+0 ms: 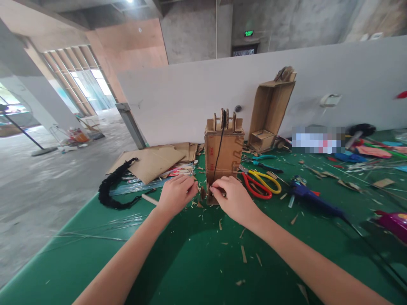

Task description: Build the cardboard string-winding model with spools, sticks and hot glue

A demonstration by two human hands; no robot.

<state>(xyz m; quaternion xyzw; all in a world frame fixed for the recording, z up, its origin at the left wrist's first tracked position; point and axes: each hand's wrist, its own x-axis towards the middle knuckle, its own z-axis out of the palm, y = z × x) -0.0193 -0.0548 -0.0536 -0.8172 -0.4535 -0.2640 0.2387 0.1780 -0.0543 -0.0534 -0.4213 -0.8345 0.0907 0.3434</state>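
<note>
Head view: upright cardboard box near mid-table, with black cord down its front. Right hand at the cord's lower end, fingertips drawn in close; cannot tell whether pinched on it. Left hand just left of the box, fingers curled, near a small cardboard disc; cannot tell how far closed, or on what. Farther right, red handles, then blue corded tool, all on green table.
</note>
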